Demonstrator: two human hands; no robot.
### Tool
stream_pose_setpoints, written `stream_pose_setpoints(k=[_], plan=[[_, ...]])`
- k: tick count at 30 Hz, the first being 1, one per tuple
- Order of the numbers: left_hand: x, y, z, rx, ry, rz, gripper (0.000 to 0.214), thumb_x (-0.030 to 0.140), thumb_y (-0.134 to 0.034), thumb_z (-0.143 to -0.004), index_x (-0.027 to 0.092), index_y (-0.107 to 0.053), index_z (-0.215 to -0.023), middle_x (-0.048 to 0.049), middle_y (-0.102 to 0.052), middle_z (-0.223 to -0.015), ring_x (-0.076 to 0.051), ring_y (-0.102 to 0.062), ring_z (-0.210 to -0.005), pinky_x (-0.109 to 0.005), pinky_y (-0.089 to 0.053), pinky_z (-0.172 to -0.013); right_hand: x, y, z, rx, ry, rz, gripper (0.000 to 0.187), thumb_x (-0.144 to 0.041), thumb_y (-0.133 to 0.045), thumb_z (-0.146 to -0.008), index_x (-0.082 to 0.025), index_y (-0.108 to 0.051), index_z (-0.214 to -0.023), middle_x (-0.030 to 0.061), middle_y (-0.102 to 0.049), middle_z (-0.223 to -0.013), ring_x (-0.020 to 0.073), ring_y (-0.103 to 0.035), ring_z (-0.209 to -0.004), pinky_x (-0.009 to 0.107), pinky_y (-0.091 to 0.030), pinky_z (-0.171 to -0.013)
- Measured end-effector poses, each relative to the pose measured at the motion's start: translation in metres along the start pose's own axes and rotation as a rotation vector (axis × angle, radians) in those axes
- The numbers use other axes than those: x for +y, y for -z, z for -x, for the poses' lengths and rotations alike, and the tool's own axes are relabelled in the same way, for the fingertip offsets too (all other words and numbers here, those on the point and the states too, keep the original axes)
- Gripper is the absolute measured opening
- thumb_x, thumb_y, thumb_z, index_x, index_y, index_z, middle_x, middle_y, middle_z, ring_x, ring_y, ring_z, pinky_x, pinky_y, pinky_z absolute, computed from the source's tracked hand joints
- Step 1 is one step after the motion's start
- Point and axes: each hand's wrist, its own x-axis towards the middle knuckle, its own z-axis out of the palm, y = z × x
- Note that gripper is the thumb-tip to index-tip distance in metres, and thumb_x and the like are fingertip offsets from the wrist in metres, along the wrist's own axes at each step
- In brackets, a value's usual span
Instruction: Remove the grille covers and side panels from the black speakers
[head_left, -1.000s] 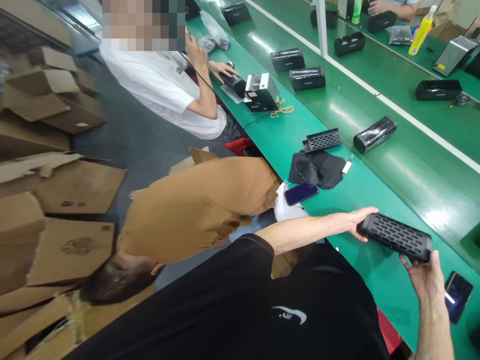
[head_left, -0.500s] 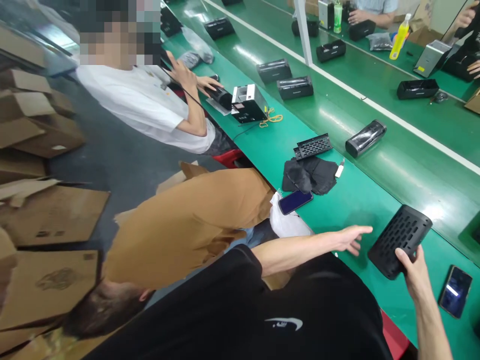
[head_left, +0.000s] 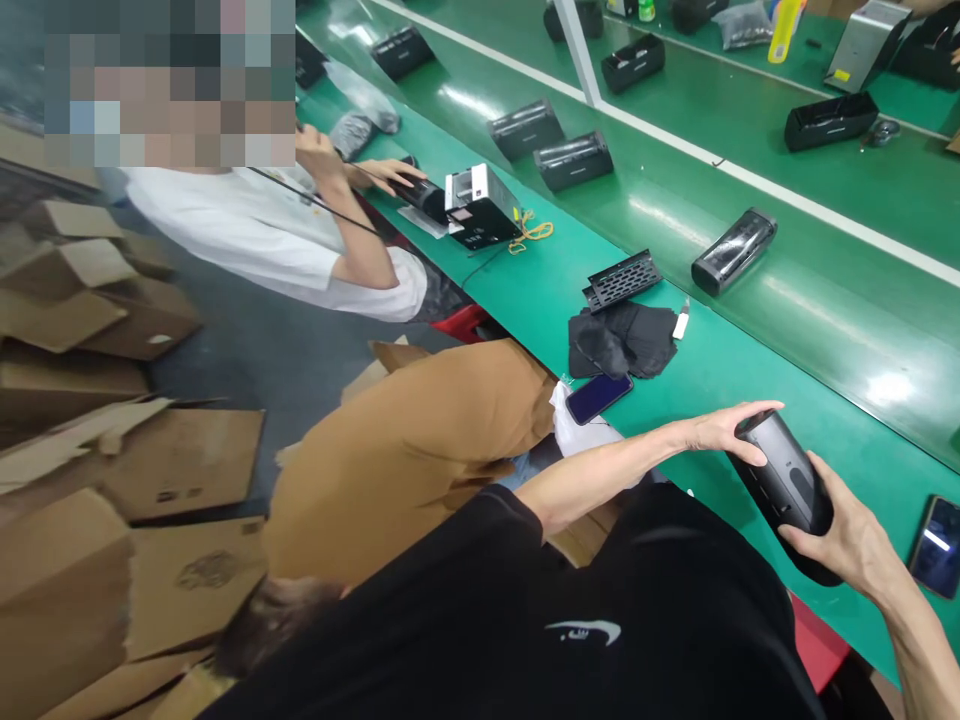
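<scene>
A black portable speaker [head_left: 785, 470] is held between my two hands over the green table, with its smooth side showing and its long axis slanting down to the right. My left hand [head_left: 729, 432] grips the upper end, thumb on the near side and fingers over the top. Around the lower end, my right hand [head_left: 851, 525] is closed with thumb and fingers on opposite sides. A phone [head_left: 937, 548] lies to the right of that hand. The speaker's underside is hidden.
A perforated black panel [head_left: 621, 280], black cloth [head_left: 624, 340] and another phone [head_left: 598, 398] lie to the left. Speakers [head_left: 733, 250] stand along the green line [head_left: 660, 215]. A person in a brown shirt [head_left: 420, 450] bends close on my left; a white-sleeved co-worker [head_left: 255, 235] sits beyond.
The speaker has turned from its perforated face to its smooth side. My left hand, outstretched and apart from it before, has moved right and taken hold of its upper end.
</scene>
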Motion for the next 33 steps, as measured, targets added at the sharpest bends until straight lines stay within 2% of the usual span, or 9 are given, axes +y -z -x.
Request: stream_pose_setpoints(k=[3,6,10,16,19,23,26,28,33], plan=[[-0.002,-0.001,0.007,0.099,-0.026,0.026,0.097,0.051,-0.093,-0.061,0.033,-0.057,-0.149,-0.0074,-0.053,-0.144,-0.035,-0.051,-0.133,-0.046,-0.042,-0.114,0.013,-0.004,0.007,0.090,0.040,-0.068,0.101,-0.066,-0.076,-0.072,-0.026,-0.042,-0.159,0.0142,-0.055,-0.149,0.0387,-0.056,-0.133,0.054,-0.046,-0.109],[-0.007,-0.003,0.016,0.208,-0.015,0.147,0.098,0.048,-0.092,-0.061,0.030,-0.056,-0.149,-0.0087,-0.054,-0.145,-0.035,-0.052,-0.130,-0.046,-0.042,-0.111,0.031,-0.018,0.023,0.271,-0.091,-0.316,0.115,-0.072,-0.080,-0.069,-0.022,-0.035,-0.163,0.0183,-0.043,-0.159,0.0422,-0.041,-0.145,0.058,-0.034,-0.118],[-0.014,-0.004,0.023,0.244,0.006,0.237,0.101,0.045,-0.092,-0.058,0.028,-0.055,-0.149,-0.0095,-0.058,-0.143,-0.035,-0.056,-0.126,-0.047,-0.043,-0.110,0.043,-0.047,0.042,0.307,-0.298,-0.723,0.121,-0.072,-0.081,-0.066,-0.026,-0.028,-0.164,0.0164,-0.047,-0.155,0.0408,-0.052,-0.134,0.058,-0.041,-0.113],[-0.015,-0.009,0.015,0.264,0.032,0.243,0.095,0.046,-0.088,-0.060,0.026,-0.056,-0.146,-0.0085,-0.061,-0.141,-0.035,-0.057,-0.128,-0.046,-0.043,-0.112,0.030,-0.060,0.039,0.479,-0.371,-0.862,0.102,-0.062,-0.089,-0.063,-0.026,-0.050,-0.150,0.0095,-0.060,-0.135,0.0334,-0.059,-0.119,0.045,-0.050,-0.102],[-0.015,-0.014,0.008,0.306,0.217,0.169,0.090,0.051,-0.082,-0.067,0.025,-0.054,-0.148,-0.0091,-0.061,-0.145,-0.035,-0.054,-0.135,-0.048,-0.041,-0.117,0.027,-0.058,0.031,0.443,-0.503,-1.070,0.091,-0.059,-0.091,-0.062,-0.025,-0.058,-0.140,0.0076,-0.065,-0.123,0.0279,-0.063,-0.106,0.035,-0.056,-0.083],[-0.017,-0.017,0.006,0.245,0.555,0.059,0.102,0.067,-0.074,-0.075,0.025,-0.038,-0.160,-0.0133,-0.034,-0.170,-0.037,-0.031,-0.157,-0.052,-0.027,-0.127,0.034,-0.058,0.029,0.252,-0.741,-1.174,0.088,-0.064,-0.091,-0.063,-0.028,-0.061,-0.137,0.0046,-0.068,-0.115,0.0221,-0.063,-0.082,0.029,-0.052,-0.057],[-0.021,-0.017,0.007,0.200,0.619,0.081,0.109,0.069,-0.074,-0.073,0.024,-0.031,-0.162,-0.0149,-0.026,-0.174,-0.035,-0.025,-0.160,-0.052,-0.025,-0.128,0.037,-0.059,0.034,0.211,-0.750,-1.184,0.096,-0.065,-0.091,-0.064,-0.035,-0.053,-0.148,0.0024,-0.069,-0.116,0.0208,-0.064,-0.078,0.029,-0.052,-0.057],[-0.025,-0.019,0.006,0.210,0.619,0.083,0.109,0.065,-0.077,-0.071,0.024,-0.032,-0.161,-0.0159,-0.029,-0.173,-0.034,-0.028,-0.159,-0.050,-0.028,-0.127,0.037,-0.060,0.036,0.217,-0.711,-1.204,0.100,-0.061,-0.095,-0.060,-0.034,-0.054,-0.148,0.0030,-0.071,-0.113,0.0220,-0.067,-0.083,0.029,-0.054,-0.063],[-0.026,-0.025,0.001,0.287,0.698,0.025,0.096,0.064,-0.074,-0.071,0.025,-0.044,-0.154,-0.0120,-0.042,-0.166,-0.035,-0.043,-0.150,-0.047,-0.039,-0.120,0.035,-0.067,0.031,0.302,-0.721,-1.181,0.083,-0.057,-0.099,-0.049,-0.024,-0.067,-0.119,0.0026,-0.073,-0.096,0.0214,-0.065,-0.083,0.027,-0.053,-0.067]])
